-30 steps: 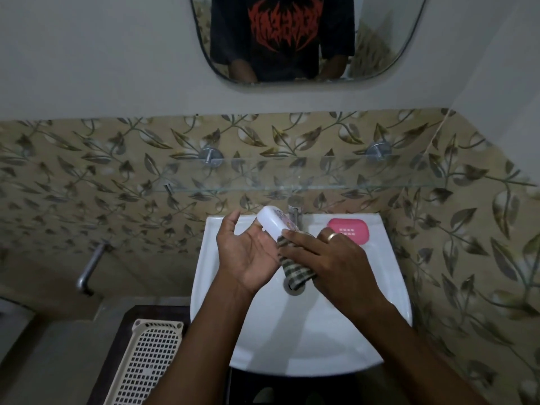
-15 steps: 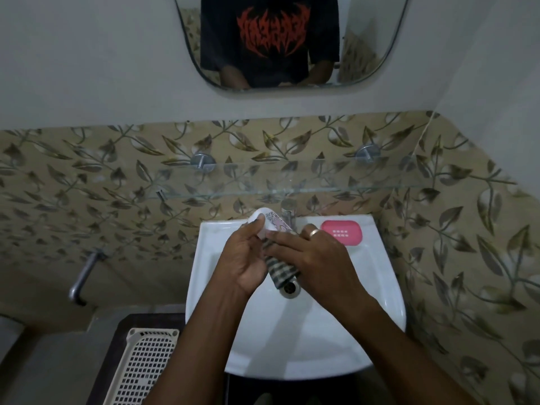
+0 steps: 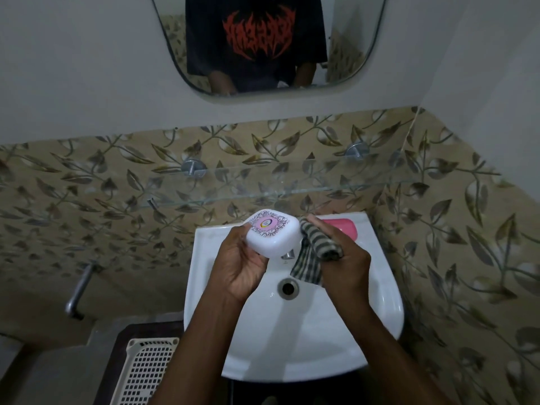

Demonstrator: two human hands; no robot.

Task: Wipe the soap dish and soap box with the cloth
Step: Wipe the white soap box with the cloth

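leaf tiles (image 3: 87, 200) | mirror (image 3: 350, 39) | glass shelf (image 3: 321, 184) | white basin (image 3: 292, 343) | dim light

Box (image 3: 273, 236) in left hand (image 3: 242, 267) over sink (image 3: 306, 337); cloth (image 3: 314, 254) in right hand (image 3: 346, 266) just right of it; dish (image 3: 347, 229) behind, on sink rim.

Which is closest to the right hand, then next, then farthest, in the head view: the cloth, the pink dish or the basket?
1. Cloth: held in the right hand.
2. Pink dish: just behind it.
3. Basket: far off, lower left.
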